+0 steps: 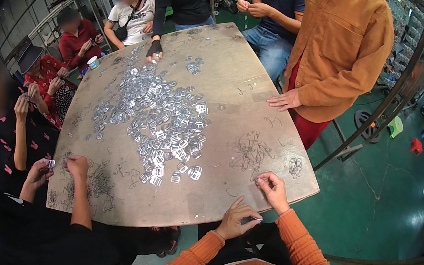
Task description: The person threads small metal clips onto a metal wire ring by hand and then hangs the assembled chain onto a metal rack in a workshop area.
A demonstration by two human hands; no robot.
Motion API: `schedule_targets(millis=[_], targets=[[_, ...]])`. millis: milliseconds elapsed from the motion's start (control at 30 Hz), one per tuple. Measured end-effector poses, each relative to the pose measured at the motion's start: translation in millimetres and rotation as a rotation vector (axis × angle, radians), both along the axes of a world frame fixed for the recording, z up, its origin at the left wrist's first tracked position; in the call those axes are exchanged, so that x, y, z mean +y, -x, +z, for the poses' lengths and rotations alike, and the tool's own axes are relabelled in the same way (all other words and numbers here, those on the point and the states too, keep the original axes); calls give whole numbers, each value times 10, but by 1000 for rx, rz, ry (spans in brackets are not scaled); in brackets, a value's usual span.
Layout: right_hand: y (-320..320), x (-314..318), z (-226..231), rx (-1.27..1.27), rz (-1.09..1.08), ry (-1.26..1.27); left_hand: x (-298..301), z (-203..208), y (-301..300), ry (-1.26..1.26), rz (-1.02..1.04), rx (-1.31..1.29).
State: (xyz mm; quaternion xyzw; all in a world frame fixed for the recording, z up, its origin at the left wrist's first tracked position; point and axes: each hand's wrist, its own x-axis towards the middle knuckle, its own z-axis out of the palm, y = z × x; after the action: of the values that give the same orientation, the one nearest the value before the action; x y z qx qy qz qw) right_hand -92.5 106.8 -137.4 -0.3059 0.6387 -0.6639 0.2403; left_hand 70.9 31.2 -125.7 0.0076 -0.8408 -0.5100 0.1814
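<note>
At the near edge of the table [222,125], my left hand [234,220] is closed with a small silvery metal buckle [258,219] at its fingertips, mostly covered by them. To its right, my right hand [274,190] pinches at the tabletop beside the tail of a loose heap of thin dark wire pieces [250,151]. What sits between those fingertips is too small to make out. A tighter cluster of wire loops [294,168] lies right of that hand. Farther off, many silver buckles [167,123] are spread in a long pile down the table's middle.
A co-worker in a brown jacket [342,47] stands at the right, one hand resting on the table. At the left, another person's hands [75,166] work over more wire pieces [100,182]. Several people line the far side. A white cup [93,63] stands at the far left edge.
</note>
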Motion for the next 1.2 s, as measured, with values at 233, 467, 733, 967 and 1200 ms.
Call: schedule_targets(millis=[233,467,733,967,1200], targets=[[22,-11,-10,24,-1,-9,-30,23,6,0,-39,-4],[22,1,-67,16,-11,-1,-16,-8,2,0,-48,-1],[19,17,-117,14,-4,-12,-2,4,-26,20,-42,0],[40,17,-47,107,-16,-45,1,-14,-17,-64,-50,-23],[165,-37,86,-58,88,-103,61,78,-98,-271,-22,3]])
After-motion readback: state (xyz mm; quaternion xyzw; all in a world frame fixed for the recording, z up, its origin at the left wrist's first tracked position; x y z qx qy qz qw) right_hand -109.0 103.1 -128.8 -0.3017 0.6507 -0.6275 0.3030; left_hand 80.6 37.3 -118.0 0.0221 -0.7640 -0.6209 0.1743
